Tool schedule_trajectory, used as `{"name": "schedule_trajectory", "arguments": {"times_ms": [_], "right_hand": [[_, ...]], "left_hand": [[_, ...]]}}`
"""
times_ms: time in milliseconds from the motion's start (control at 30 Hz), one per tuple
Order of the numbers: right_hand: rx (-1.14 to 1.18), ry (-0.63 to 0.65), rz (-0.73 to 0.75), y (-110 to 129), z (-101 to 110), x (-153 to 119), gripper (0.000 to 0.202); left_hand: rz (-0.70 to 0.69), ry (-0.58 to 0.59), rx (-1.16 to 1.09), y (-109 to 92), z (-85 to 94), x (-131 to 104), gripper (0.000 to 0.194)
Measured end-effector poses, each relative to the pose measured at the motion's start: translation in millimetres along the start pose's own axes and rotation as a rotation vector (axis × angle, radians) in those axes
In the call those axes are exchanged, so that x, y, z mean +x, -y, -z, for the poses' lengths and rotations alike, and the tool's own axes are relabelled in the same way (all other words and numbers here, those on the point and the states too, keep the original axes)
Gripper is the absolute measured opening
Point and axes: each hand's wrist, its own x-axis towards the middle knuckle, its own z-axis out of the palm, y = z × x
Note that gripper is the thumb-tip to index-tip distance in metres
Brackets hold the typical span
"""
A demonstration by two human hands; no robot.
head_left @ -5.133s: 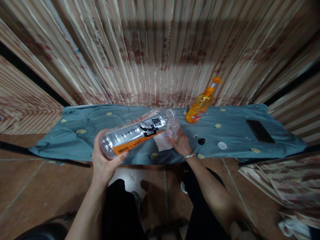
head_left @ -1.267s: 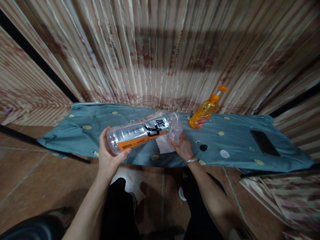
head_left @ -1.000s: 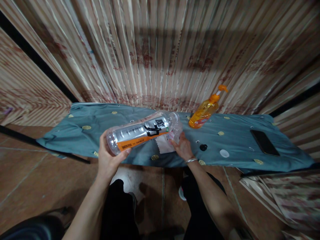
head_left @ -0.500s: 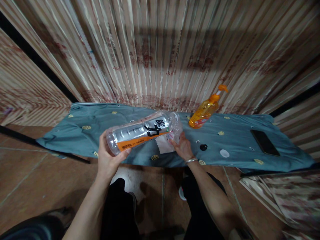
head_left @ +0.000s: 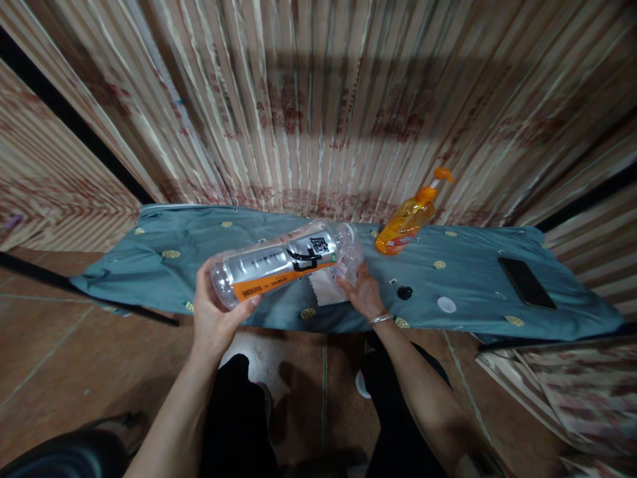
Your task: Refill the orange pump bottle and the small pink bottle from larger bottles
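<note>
My left hand (head_left: 215, 317) is wrapped round the base end of a large clear plastic bottle (head_left: 281, 262) with a silver and orange label. The bottle is tilted on its side, its neck pointing right and slightly up. My right hand (head_left: 367, 293) is closed on a small clear plastic container (head_left: 353, 253) at the bottle's neck; the exact kind is hard to tell. Whether the two touch I cannot tell. Below the bottle's neck end lies a white piece of paper or cloth (head_left: 324, 292), partly hidden.
An orange pump bottle (head_left: 402, 226) stands at the back of the cloth-covered table (head_left: 269, 312). To the right lie a small black cap (head_left: 405, 293), a white round lid (head_left: 446, 305) and a dark phone (head_left: 526, 283). Pleated curtains (head_left: 318, 99) hang behind.
</note>
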Motion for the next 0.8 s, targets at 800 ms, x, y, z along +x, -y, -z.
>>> {"name": "schedule_trajectory", "arguments": {"times_ms": [800], "right_hand": [[-0.053, 0.062, -0.043, 3.9, 7.1, 1.9, 0.049]], "left_hand": [[0.024, 0.001, -0.029, -2.0, -1.0, -0.5, 0.101]]}}
